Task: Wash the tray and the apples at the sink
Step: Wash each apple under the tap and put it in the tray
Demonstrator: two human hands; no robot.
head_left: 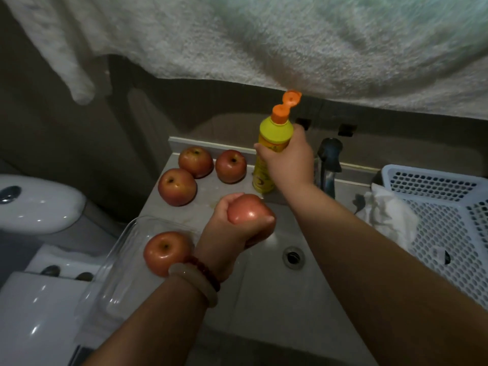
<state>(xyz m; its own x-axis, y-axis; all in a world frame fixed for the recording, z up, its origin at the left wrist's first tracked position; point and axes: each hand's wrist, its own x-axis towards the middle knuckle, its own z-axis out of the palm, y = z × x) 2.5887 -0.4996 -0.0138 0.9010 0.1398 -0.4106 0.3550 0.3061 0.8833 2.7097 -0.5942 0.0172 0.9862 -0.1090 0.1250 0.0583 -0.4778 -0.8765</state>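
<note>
Hanging over a grey counter (155, 207), a towel (290, 43); left hand (232, 231) is clutching an apple (247, 210), right hand (287, 159) is clasping a bottle (274, 133).

A dim bathroom with dark brown walls (66, 122); a pale fluffy towel (290, 43) hangs across the top. A glossy white toilet (34, 204) stands at the left, just beside the grey bench (158, 207). A white perforated basket (449, 207) sits at the right.

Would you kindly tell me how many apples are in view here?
5. Three sit on the counter left of the sink: back-left apple, back-right apple, front apple. One, the tray apple, lies in the clear tray. The left hand holds the held apple.
</note>
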